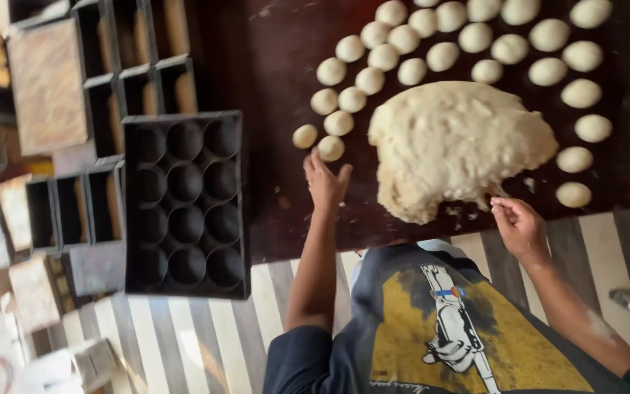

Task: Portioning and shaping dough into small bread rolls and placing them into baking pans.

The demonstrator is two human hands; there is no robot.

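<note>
I count thirty small round pale dough balls [442,56] on the dark table, one of them cut off by the top edge. There is one big shapeless lump of pale dough [453,138]. One black metal baking tray [131,211] lies to the side, with twelve round cups in four rows of three. Beyond it, one set of narrow black loaf tins [73,210] has three slots; the other tin sets are too cut off to count. Two hands are mine: one left hand [324,182] and one right hand [520,228].

You're in a bakery: a dough mass [455,142] and rolled balls [338,122] beyond your hands, baking tins [184,204] left.
</note>
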